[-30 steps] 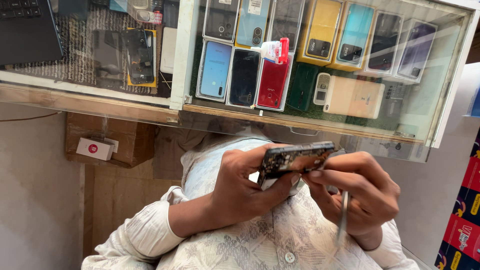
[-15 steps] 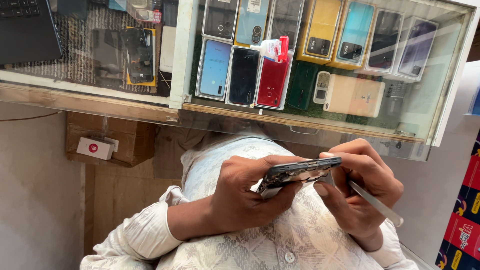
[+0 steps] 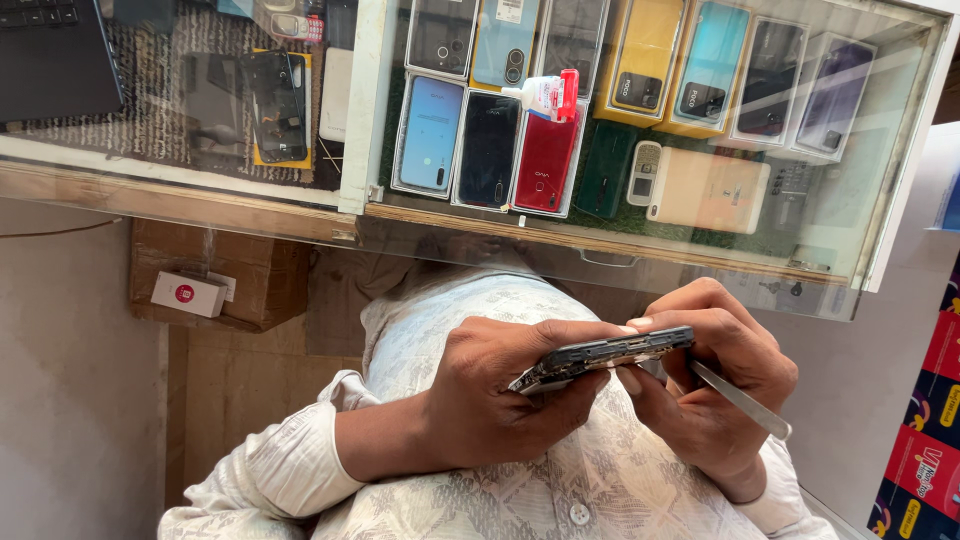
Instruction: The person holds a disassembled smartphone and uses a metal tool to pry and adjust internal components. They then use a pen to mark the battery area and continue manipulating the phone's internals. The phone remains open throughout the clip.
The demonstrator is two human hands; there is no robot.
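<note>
In front of the person's chest, below the glass worktop (image 3: 600,255), an opened phone (image 3: 600,355) is held edge-on, approx. level, its bare inner frame seen along the side. It is clasped by the left hand (image 3: 500,400): grip closed round the phone's left end, thumb on top, fingers curled under. The right end is pinched by the right hand (image 3: 715,385), fingertips on the top edge and thumb beneath; grip narrow, shut on the phone. A thin metal tool (image 3: 740,400), prob. tweezers, is also tucked in the right hand, slanting down & out to the right past the palm. Both hands are backed by a pale patterned shirt (image 3: 560,490).

Under the glass, rows of phones & boxes are laid out: a light blue phone (image 3: 430,135), a black one just beside it, then a red phone (image 3: 545,160). A small white bottle w/ red cap (image 3: 545,95) lies on the glass above the red phone. A yellow box (image 3: 645,60) and a teal box (image 3: 710,70) stand further back. A dark laptop (image 3: 55,55) sits top left. A cardboard box (image 3: 215,275) is seen lower left, a small white box (image 3: 188,294) resting on it.
</note>
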